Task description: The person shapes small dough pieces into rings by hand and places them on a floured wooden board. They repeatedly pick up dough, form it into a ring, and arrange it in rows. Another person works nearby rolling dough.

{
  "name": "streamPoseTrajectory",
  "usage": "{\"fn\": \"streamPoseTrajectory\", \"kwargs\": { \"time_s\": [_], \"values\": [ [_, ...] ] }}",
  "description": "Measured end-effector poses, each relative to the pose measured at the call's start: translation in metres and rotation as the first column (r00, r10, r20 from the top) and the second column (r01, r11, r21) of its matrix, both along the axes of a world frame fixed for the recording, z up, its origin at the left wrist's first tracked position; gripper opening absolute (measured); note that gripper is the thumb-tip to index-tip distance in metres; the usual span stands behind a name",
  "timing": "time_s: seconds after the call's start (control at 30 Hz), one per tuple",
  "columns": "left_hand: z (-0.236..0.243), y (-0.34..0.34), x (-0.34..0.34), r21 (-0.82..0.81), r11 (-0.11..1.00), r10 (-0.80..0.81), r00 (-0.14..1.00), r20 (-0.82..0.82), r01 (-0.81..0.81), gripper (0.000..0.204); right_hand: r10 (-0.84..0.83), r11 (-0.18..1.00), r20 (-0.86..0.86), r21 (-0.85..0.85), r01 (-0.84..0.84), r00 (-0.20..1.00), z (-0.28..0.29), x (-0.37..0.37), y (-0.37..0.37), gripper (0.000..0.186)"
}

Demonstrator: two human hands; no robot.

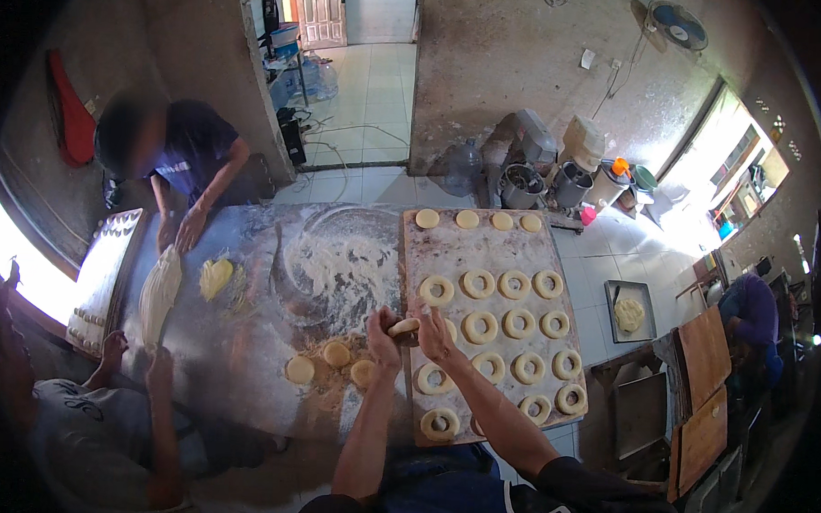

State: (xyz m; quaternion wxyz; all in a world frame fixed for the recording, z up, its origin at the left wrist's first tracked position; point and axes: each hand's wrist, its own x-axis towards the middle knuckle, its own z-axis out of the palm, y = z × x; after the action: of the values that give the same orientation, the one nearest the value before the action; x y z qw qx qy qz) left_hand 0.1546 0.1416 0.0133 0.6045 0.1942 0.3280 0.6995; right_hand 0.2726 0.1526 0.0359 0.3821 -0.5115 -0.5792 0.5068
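Over the left edge of a floured wooden board (540, 302), I hold a small piece of pale dough (404, 327) between both hands. My left hand (385, 341) has its fingers closed on the near-left side of it. Curled around the right side is my right hand (436, 337); the fingers partly hide the dough's shape. Dough rings (479, 327) lie in rows on the board, several of them under and beside my right forearm. Along the board's far edge sits a row of flat dough discs (467, 219). Three more discs (337, 353) rest on the table left of my left wrist.
Loose flour (342, 268) covers the table's middle. At the far left, one co-worker (183, 158) and another (97, 435) hold a long dough strip (160, 293). A yellow lump (215, 279) lies near it. To the right are a dough tray (630, 311) and wooden boards (702, 402).
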Motion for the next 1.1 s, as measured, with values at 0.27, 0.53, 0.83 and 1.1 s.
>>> {"fn": "streamPoseTrajectory", "kwargs": {
  "time_s": [0.27,0.53,0.83,1.1],
  "values": [
    [-0.036,0.042,0.031,0.023,1.0,0.015,0.982,0.187,-0.019,0.041,0.055,0.998,0.026,0.041,-0.056,0.998,-0.017,0.042,0.04,0.051],
    [-0.057,0.095,0.062,0.005,0.988,0.15,0.974,-0.171,-0.152,0.046,0.072,0.858,0.259,0.477,-0.193,0.963,-0.025,0.075,0.095,0.054],
    [-0.06,0.191,0.064,0.009,0.892,0.238,0.454,-0.858,-0.451,0.044,0.036,0.954,0.016,0.298,-0.039,0.999,0.003,0.103,0.17,0.022],
    [-0.041,0.196,0.042,-0.045,0.994,-0.044,0.007,-0.999,-0.098,0.032,-0.236,0.929,0.733,0.362,-0.072,0.638,-0.041,0.139,0.234,0.061]
  ]
}}
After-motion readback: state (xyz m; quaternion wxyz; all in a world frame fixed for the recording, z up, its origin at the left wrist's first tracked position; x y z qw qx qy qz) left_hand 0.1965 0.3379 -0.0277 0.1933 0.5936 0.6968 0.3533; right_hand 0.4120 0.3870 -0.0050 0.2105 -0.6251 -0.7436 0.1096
